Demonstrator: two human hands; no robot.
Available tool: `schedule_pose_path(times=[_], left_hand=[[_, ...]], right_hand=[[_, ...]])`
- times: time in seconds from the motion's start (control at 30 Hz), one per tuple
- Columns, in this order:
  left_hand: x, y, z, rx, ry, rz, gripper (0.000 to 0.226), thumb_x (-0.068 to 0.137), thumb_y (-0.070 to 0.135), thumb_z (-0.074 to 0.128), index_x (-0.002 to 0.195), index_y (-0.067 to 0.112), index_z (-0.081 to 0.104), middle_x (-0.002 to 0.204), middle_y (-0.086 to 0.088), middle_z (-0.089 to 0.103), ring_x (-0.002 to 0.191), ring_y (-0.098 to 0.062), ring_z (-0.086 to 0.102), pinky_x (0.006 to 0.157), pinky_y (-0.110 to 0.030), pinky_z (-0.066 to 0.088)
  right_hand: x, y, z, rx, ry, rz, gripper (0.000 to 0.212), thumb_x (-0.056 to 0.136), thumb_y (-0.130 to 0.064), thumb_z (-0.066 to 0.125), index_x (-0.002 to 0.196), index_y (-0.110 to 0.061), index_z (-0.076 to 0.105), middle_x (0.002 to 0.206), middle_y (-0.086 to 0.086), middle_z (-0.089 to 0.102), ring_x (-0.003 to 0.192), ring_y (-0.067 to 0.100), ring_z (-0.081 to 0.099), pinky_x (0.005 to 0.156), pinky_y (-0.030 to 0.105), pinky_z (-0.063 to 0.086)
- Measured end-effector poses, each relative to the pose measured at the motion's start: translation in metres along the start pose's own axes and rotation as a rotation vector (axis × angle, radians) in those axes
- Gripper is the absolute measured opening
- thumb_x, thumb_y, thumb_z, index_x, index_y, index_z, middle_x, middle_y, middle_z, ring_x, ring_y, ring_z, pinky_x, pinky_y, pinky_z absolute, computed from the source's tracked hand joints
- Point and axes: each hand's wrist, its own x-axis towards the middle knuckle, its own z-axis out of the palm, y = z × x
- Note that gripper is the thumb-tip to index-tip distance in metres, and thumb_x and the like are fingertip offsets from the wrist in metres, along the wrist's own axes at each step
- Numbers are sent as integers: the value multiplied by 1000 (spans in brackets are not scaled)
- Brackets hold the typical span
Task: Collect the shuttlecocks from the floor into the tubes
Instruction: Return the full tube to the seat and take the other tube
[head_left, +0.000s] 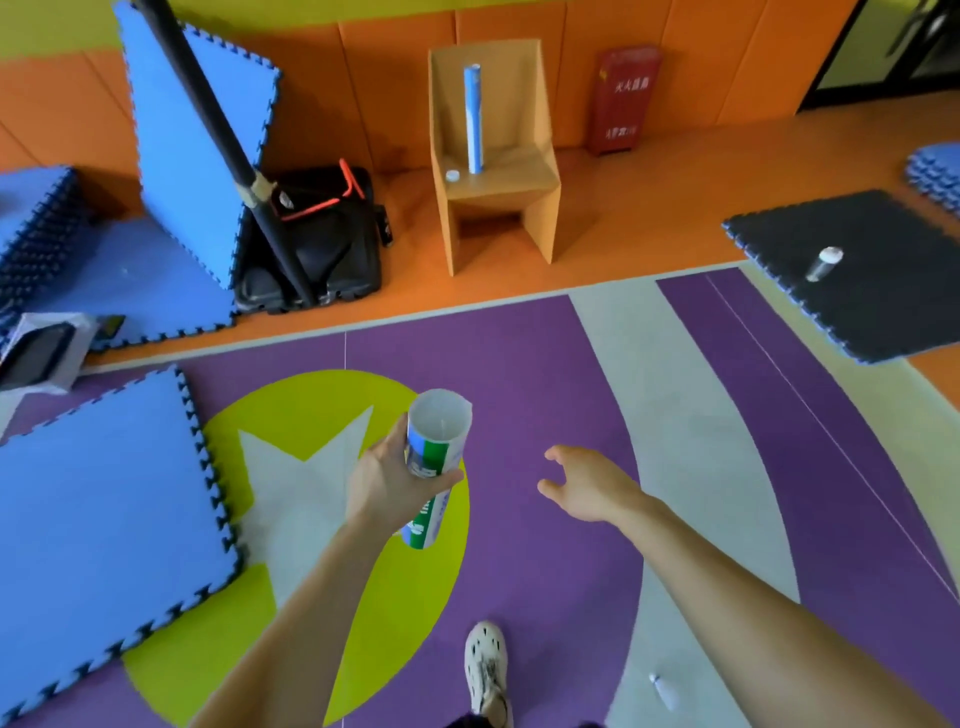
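Left hand (387, 480) fingers clamp the tube (439, 441), mouth open and upward. Right hand (587, 488) fingers are apart, empty. A shuttlecock (662, 691) lies on the floor (545, 374) beside the shoe (485, 670). Recommended: keep the mouth up and insert cork first.

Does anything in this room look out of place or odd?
Yes. A shuttlecock lies loose on the floor by the shoe, and a white cap sits beside the open blue tube on the orange chair.
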Motion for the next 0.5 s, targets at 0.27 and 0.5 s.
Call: schedule_pose_path(times=[0.27, 0.5], left_hand=[[231, 55, 0, 55, -34, 84, 83, 57, 72, 88, 129, 44, 58, 110, 19, 75, 100, -13, 71, 81, -39, 61], [439, 85, 30, -23, -37, -10, 78, 54, 68, 91, 123, 47, 61, 101, 25, 73, 97, -10, 71, 83, -39, 61]], right_hand=[[152, -5, -113, 71, 43, 25, 63, 100, -52, 59, 154, -23, 45, 157, -1, 52, 140, 21, 54, 110, 40, 49], [334, 3, -215, 106, 64, -2, 63, 101, -50, 60, 155, -23, 45, 158, -2, 51, 142, 20, 52, 109, 38, 51]])
